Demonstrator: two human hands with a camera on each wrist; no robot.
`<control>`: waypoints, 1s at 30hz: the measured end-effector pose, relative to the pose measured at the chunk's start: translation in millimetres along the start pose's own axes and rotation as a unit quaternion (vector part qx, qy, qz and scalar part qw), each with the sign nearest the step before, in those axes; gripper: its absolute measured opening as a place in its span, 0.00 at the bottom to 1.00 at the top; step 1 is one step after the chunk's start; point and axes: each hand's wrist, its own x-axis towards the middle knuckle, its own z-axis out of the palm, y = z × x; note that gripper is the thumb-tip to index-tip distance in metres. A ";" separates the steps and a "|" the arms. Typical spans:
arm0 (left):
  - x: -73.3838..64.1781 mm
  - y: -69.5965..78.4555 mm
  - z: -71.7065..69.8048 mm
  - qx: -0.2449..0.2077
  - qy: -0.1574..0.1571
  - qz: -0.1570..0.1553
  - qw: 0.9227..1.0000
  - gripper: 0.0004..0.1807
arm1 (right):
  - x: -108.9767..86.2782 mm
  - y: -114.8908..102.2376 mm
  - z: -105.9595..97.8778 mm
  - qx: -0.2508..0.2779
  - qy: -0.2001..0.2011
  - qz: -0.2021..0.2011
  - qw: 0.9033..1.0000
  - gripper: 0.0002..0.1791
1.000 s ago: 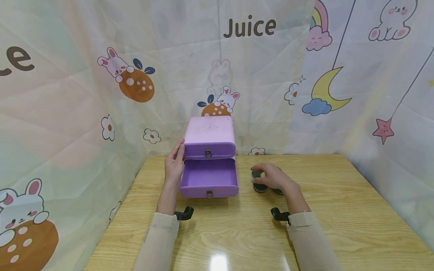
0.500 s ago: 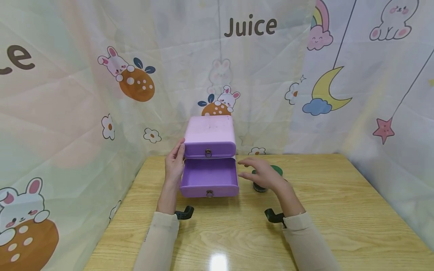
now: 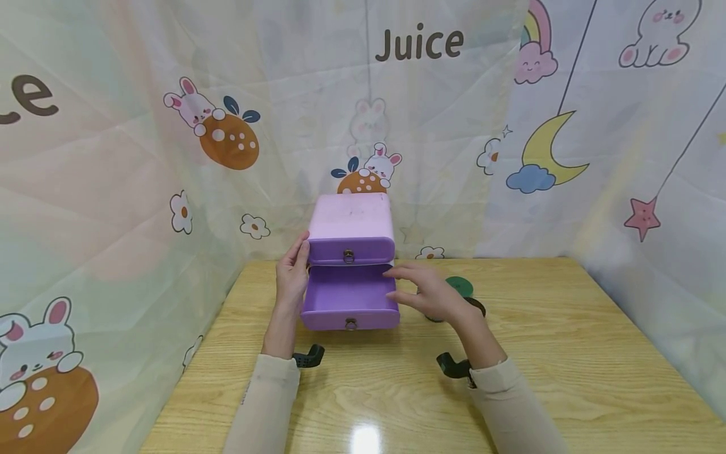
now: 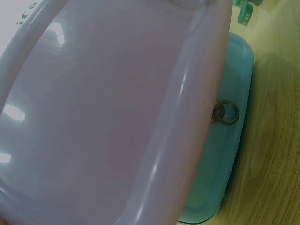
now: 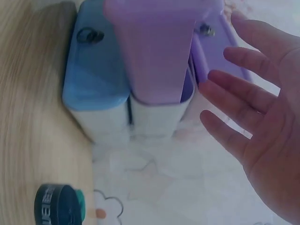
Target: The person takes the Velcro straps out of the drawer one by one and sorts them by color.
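Observation:
A small drawer cabinet (image 3: pixel 350 214) with a pale pink top stands at the back of the table. Its upper purple drawer (image 3: pixel 329 251) is closed, while the purple drawer (image 3: pixel 351 290) below is pulled out with nothing inside. My left hand (image 3: pixel 292 271) rests against the cabinet's left side, level with the upper drawer. My right hand (image 3: pixel 431 291) is at the right wall of the pulled-out drawer, fingers spread and holding nothing. In the right wrist view a blue drawer (image 5: pixel 96 70) shows below it, closed.
Right of the cabinet, behind my right hand, a green round thing (image 3: pixel 459 287) and a dark round thing (image 3: pixel 476 305) are on the wooden table (image 3: pixel 556 353). A dark round container with pale lettering (image 5: pixel 58 206) shows in the right wrist view. Printed cloth hangs behind.
My right hand has moved left from above the dark round containers to the pulled-out drawer's right side. The left hand stays on the cabinet, and the drawer has not moved.

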 end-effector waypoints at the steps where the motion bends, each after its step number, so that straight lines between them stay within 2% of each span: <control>1: 0.1 0.0 0.0 -0.001 -0.001 0.000 1.000 0.25 | 0.8 -3.0 0.9 -0.002 0.002 -0.009 1.000 0.25; 6: 1.2 -0.9 0.3 -0.003 -0.001 0.004 1.000 0.24 | 3.5 -18.4 5.0 -0.034 -0.002 -0.048 0.998 0.26; 14: 0.5 -0.6 1.2 -0.005 0.002 0.003 1.000 0.24 | 6.8 -37.8 12.2 -0.040 -0.051 -0.053 0.996 0.28; 20: 1.0 -1.9 1.0 -0.004 0.003 0.002 1.000 0.25 | 6.0 -44.9 18.3 -0.048 -0.056 -0.070 0.995 0.28; 30: 0.8 -1.3 0.8 -0.009 0.000 0.002 1.000 0.25 | 6.3 -55.8 25.7 -0.032 -0.059 -0.082 0.994 0.28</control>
